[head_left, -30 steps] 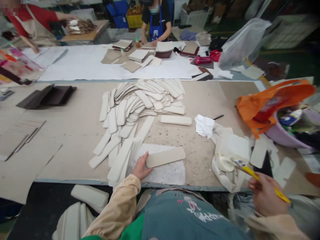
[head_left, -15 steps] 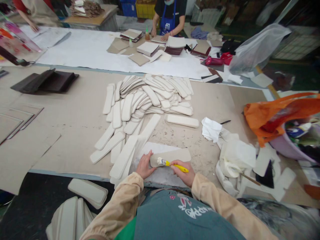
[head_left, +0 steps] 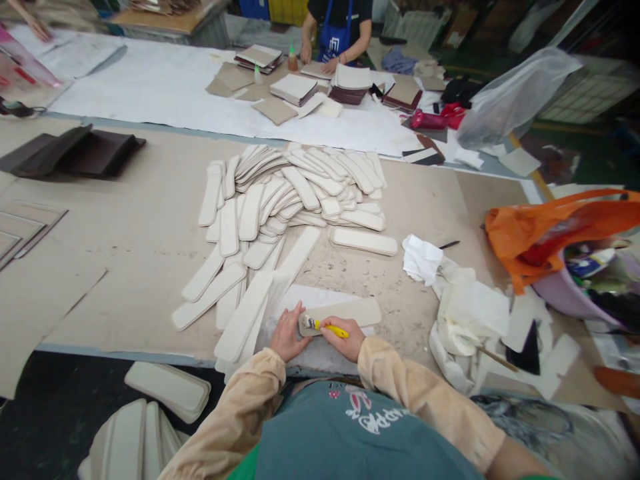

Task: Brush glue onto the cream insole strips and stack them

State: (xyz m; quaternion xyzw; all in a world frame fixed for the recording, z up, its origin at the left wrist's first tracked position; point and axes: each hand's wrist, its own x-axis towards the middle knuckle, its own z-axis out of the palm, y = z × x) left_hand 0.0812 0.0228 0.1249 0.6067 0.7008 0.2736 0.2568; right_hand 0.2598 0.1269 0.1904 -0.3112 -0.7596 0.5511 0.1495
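Note:
My right hand [head_left: 345,337] grips a paintbrush [head_left: 333,329] with a yellow handle. Its pale, smeared bristles rest on the left end of a beige rounded strip [head_left: 355,312], which lies on a white sheet [head_left: 305,293]. My left hand [head_left: 289,333] lies beside that same end, thumb and fingers apart, fingertips at the strip's edge. Whether it presses on the strip is hard to tell. Left of my left hand are long pale strips [head_left: 246,313], and beyond them spreads a large heap of similar strips [head_left: 295,193].
Crumpled white cloth [head_left: 465,313] and an orange bag [head_left: 560,233] over a tub lie to the right. Dark brown pieces [head_left: 75,153] sit at left. More strips [head_left: 167,390] are stacked below the table's front edge. Across the table a co-worker in a blue apron [head_left: 336,37] handles stacked panels.
My right hand has moved left with the paintbrush, bringing the bristles to the strip's left end. My left hand stays almost in place. The view has shifted slightly.

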